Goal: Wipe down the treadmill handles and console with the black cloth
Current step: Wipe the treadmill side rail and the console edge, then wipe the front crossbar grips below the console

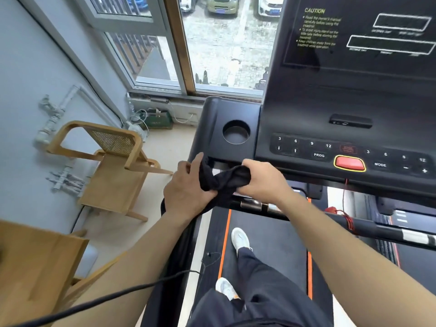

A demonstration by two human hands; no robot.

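The black cloth (220, 179) is bunched between both hands, just in front of the treadmill console (330, 128). My left hand (186, 187) grips its left end, thumb up beside the fabric. My right hand (262, 178) is closed over its right end. Both hands hover over the left part of the front handlebar (368, 226), below the cup holder (236, 132). The left side handle (174, 244) runs down under my left forearm and is mostly hidden. The button panel with the red stop button (349, 163) lies to the right of my hands.
A wooden chair (111, 166) stands by the wall on the left. A wooden surface (35, 263) fills the lower left corner. A black cable (106, 298) crosses the lower left. My feet in white shoes stand on the belt (271, 244). A red safety cord (345, 215) hangs from the console.
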